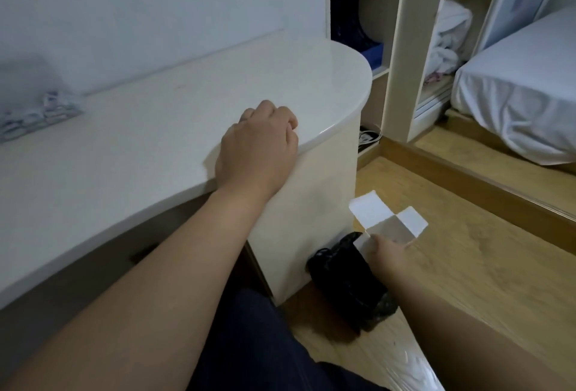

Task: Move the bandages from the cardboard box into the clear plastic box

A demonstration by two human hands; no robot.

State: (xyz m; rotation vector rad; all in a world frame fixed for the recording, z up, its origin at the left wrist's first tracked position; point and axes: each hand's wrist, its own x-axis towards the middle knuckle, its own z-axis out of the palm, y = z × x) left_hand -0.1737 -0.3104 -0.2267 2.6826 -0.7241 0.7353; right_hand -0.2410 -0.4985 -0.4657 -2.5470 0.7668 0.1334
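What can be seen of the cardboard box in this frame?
The cardboard box is small and white, of thin card, with its top flaps folded open. The part of its inside that shows is plain white, with no contents visible. It is tilted, open end away from the person, and held low over the wooden floor beside the desk. The right hand grips its near end. A black bag lies close beside it.

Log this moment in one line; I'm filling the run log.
left hand: curled, on desk | right hand: holds open cardboard box near black bag | plastic box: far left on desk
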